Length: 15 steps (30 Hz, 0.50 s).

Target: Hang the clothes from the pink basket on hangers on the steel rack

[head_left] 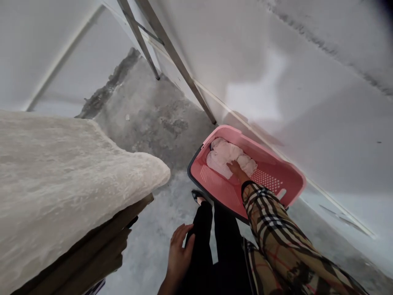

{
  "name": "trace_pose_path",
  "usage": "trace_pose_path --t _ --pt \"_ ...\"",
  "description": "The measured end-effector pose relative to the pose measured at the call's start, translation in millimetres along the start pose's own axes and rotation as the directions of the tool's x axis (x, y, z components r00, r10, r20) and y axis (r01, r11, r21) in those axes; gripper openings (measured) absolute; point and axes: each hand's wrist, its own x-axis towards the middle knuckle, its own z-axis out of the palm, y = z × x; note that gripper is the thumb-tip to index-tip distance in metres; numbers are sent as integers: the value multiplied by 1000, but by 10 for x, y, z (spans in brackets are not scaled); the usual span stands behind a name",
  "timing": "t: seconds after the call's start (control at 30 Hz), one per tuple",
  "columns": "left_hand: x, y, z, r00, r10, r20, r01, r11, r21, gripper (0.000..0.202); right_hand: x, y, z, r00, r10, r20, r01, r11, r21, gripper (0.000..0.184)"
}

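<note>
A pink laundry basket (293, 182) with a dark rim along its near side stands on the floor in front of my legs. Inside, at its left end, lies a bunched pale pinkish-white cloth (222, 151). My right hand (236, 169) reaches down into the basket, its fingers curled against this cloth and gripping a fold of it; the fingertips are partly lost in the fabric. Beside my left thigh hangs my left hand (180, 250), thumb and fingers apart, with nothing in it.
A bed or table with a fluffy cream cover (76, 172) stands at the left, brownish fabric (101, 241) below its edge. Metal ladder-like legs (184, 71) rest on the rough concrete floor (153, 119) near the white wall (307, 110), which runs close behind the basket.
</note>
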Motion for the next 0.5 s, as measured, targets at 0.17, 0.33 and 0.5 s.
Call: trace_pose_path --t 0.17,0.33,0.5 --pt "12 122 -47 999 -2 34 4 997 -75 35 -401 -190 -57 986 150 -65 -117 924 364 28" --pt "49 374 -172 996 -39 80 59 965 -256 37 -1229 -728 -225 992 119 -32 -69 747 661 24" --pt "119 735 -215 923 -181 339 364 696 -618 57 -2448 -1395 -457 893 -136 430 -317 490 812 17"
